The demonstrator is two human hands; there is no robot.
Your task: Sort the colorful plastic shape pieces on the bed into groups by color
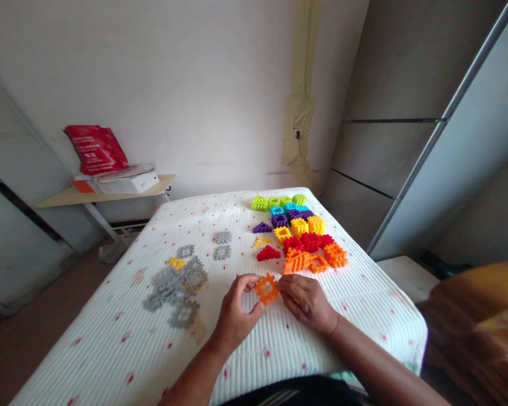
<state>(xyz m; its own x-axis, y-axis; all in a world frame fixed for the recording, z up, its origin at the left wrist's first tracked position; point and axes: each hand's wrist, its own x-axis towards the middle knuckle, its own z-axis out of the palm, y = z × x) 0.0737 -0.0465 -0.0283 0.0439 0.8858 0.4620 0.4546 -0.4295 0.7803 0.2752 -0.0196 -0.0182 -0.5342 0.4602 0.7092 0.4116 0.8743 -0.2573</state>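
An orange square interlocking building piece [266, 289], toothed along its edges with a window-like middle, is held just above the cloth. My left hand [238, 310] grips its left side between thumb and fingers. At its right edge, my right hand [308, 301] is closed on the same piece, its fingertips partly hidden. Behind my right hand lie more orange pieces [297, 261], some stacked. Beyond them sit red pieces [311, 242], yellow pieces [316, 225], purple pieces [279, 220], blue pieces [291, 207] and green pieces [260, 203], grouped by colour.
Left of my hands, a loose heap of grey pieces [173, 282] with a yellow piece [177, 263] lies on the white dotted cloth [122, 316]. A side table [59, 197] carries a white box [138, 181] and a red bag [95, 149]. A cabinet [376, 118] stands at right.
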